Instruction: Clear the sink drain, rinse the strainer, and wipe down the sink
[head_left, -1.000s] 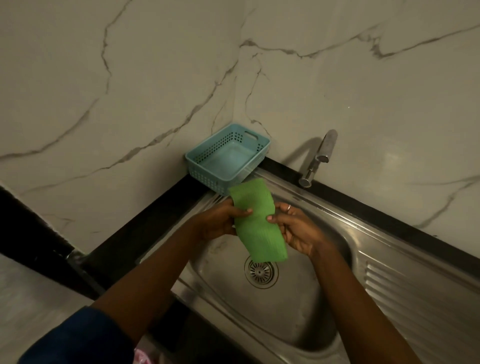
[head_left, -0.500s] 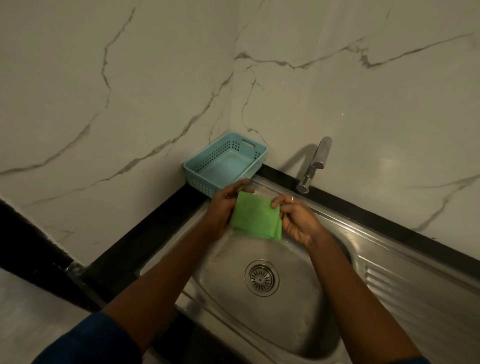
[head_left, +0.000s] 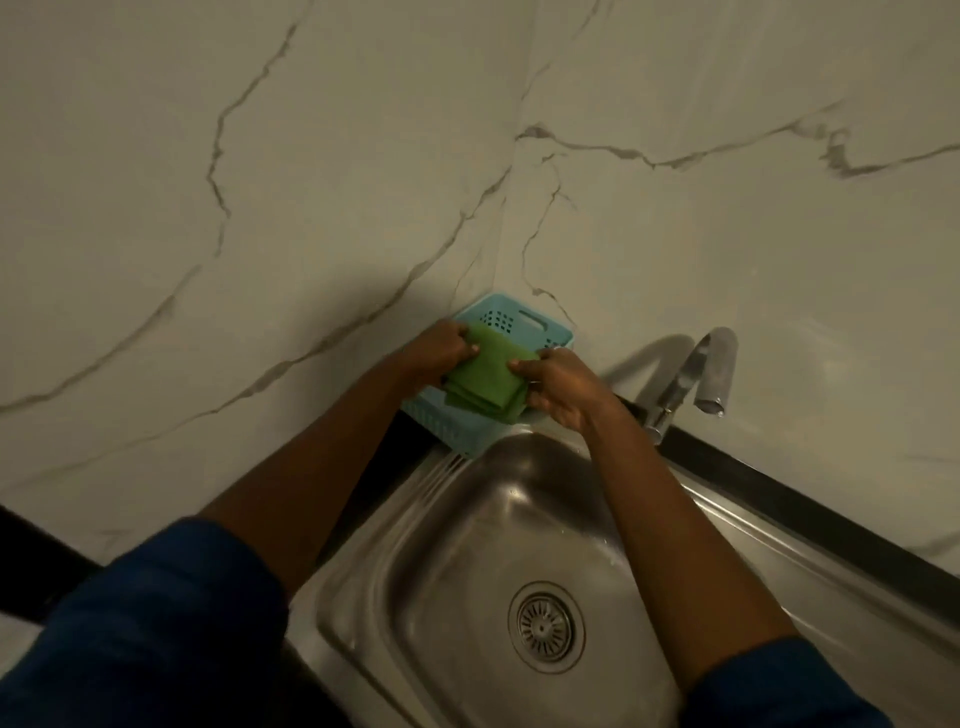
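A folded green cloth (head_left: 485, 376) is held between both hands over the light blue basket (head_left: 524, 323) in the corner behind the sink. My left hand (head_left: 434, 351) grips the cloth's left edge and my right hand (head_left: 561, 387) grips its right edge. The steel sink (head_left: 467, 561) lies below my arms, and the round strainer (head_left: 545, 627) sits in the drain at the basin's bottom.
A chrome tap (head_left: 696, 376) stands at the right of the basket, its spout over the basin. Marble walls (head_left: 311, 182) meet in the corner behind. A black counter strip (head_left: 779, 483) borders the sink, and a ribbed drainboard (head_left: 857, 613) extends to the right.
The cloth hung open over the basin, was folded smaller, and both hands have carried it up and back over the blue basket. The view has tilted down onto the basin.
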